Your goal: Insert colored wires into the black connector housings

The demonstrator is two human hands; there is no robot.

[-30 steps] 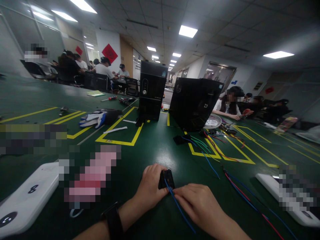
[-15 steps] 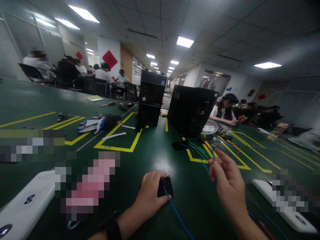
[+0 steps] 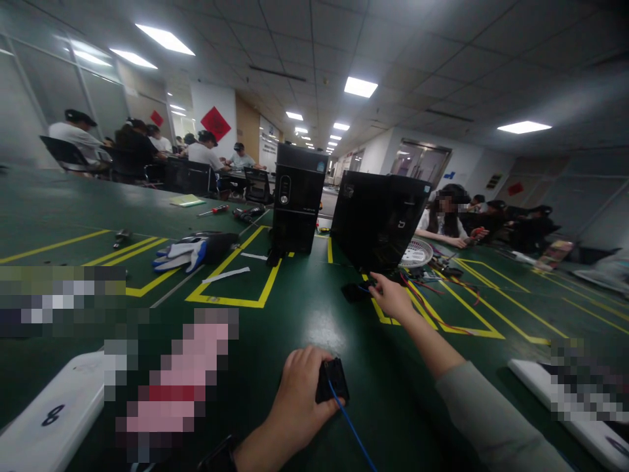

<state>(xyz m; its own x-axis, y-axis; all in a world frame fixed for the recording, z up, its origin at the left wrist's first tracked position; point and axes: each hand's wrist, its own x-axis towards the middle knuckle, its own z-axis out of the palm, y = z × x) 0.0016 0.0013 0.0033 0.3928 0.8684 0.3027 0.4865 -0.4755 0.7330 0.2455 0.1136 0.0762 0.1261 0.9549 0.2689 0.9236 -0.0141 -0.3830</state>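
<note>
My left hand (image 3: 299, 393) rests on the green table near the front edge, its fingers closed round a small black connector block (image 3: 332, 380). A blue wire (image 3: 350, 423) runs from the block toward me. My right hand (image 3: 390, 295) is stretched far forward over the table, its fingers pinched at a bundle of coloured wires (image 3: 417, 295) beside a second small black block (image 3: 354, 291). What the pinch holds I cannot make out.
Two black computer towers (image 3: 297, 196) (image 3: 378, 219) stand mid-table inside yellow tape boxes. Blue and white gloves (image 3: 184, 249) lie to the left, a white basket (image 3: 417, 252) to the right. White flat devices (image 3: 49, 413) lie at both front corners. Other people sit at tables behind.
My right hand left the near block, rose, then reached forward to the wire bundle by the right tower. My left hand stayed on the black block.
</note>
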